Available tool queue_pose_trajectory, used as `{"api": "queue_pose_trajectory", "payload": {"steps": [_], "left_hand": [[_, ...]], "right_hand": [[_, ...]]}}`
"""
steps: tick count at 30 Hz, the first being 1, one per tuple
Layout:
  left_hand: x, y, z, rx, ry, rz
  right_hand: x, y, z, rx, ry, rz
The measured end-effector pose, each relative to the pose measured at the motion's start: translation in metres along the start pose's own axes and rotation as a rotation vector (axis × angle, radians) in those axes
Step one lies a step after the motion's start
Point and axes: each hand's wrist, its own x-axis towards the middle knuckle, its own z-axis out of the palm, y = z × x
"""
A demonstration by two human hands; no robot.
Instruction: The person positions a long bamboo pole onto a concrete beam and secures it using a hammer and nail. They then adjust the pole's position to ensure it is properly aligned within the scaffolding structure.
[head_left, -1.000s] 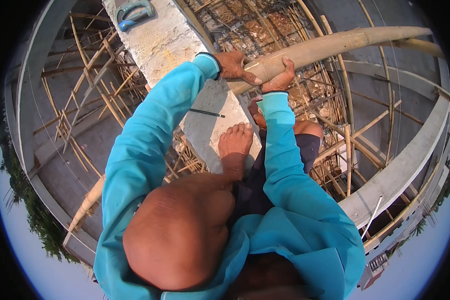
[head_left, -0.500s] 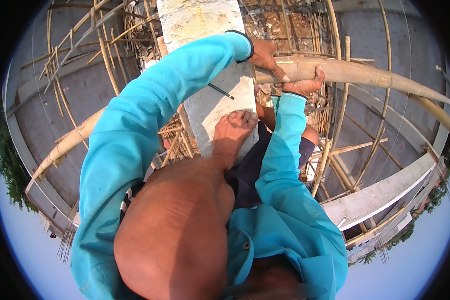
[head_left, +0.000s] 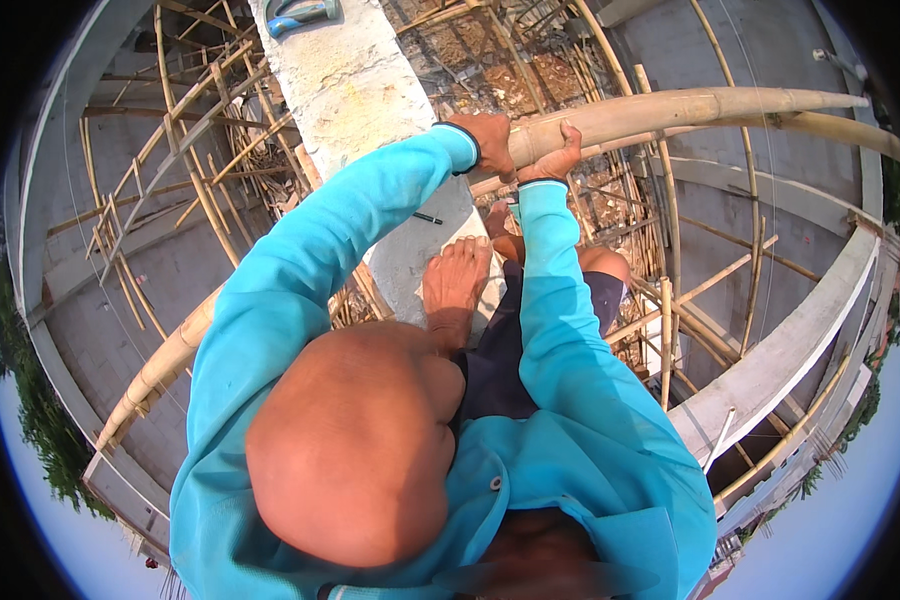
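A thick bamboo pole (head_left: pixel 660 112) stretches off to the right from my hands. Its near end is covered by my left hand (head_left: pixel 488 143), whose fingers wrap over it beside the concrete beam (head_left: pixel 350 80). Close by on the right, my right hand (head_left: pixel 553 158) grips the pole from the near side, thumb up along it. On the beam lies a short dark pencil-like stick (head_left: pixel 427 217), just beyond my bare foot (head_left: pixel 457 290). A blue-handled tool (head_left: pixel 303 15), partly cut off by the view, rests farther along the beam.
A second bamboo pole (head_left: pixel 840 130) runs behind the held one at right, and another (head_left: pixel 165 365) at left. Bamboo scaffolding (head_left: pixel 667 190) stands on both sides of the narrow beam. Far below is littered ground (head_left: pixel 470 70). A concrete ledge (head_left: pixel 780 350) curves at lower right.
Both hands and the held pole have shifted left, toward the beam, and the pole's right end sits higher in view. The view has turned slightly, bringing in the blue-handled tool.
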Motion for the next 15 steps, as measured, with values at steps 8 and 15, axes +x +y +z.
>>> {"api": "queue_pose_trajectory", "payload": {"steps": [8, 15], "left_hand": [[0.008, 0.004, 0.043, 0.056, 0.385, 0.069], [0.016, 0.043, 0.060, 0.124, 0.498, 0.068]], "right_hand": [[0.016, 0.020, -0.012, 0.032, 0.167, -0.111], [0.009, -0.006, -0.035, 0.124, 0.129, 0.087]]}}
